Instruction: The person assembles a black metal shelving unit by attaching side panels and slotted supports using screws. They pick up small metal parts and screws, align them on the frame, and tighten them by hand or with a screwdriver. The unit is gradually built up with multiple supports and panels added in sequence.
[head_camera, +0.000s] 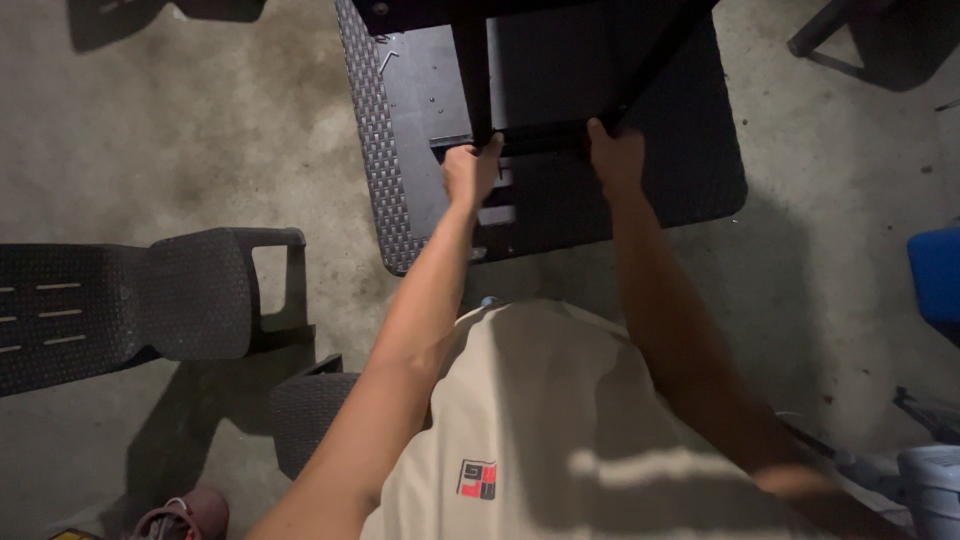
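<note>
So the person is standing over a black metal frame, some kind of furniture frame with legs and a crossbar, and both hands are up on that crossbar. Left hand has its grip closed around the bar right where one of the upright legs meets it, fingers curled over the top. Right hand is clamped on the same bar a bit further along, near the slanted leg. The frame sits above a dark textured panel lying flat on the concrete floor, looks like a woven-pattern desk top or seat part with a few small screws on it.

What I'd worry about: both hands are bunched close together at one end, so the far side of that frame is basically unsupported. If it tips, it swings down onto the panel or pinches fingers at that leg joint. It's pretty dim in there too, so easy to misjudge where things line up.

Also there's a black plastic chair on its side just to the left and a shoe near it, so stepping back could mean tripping.
</note>
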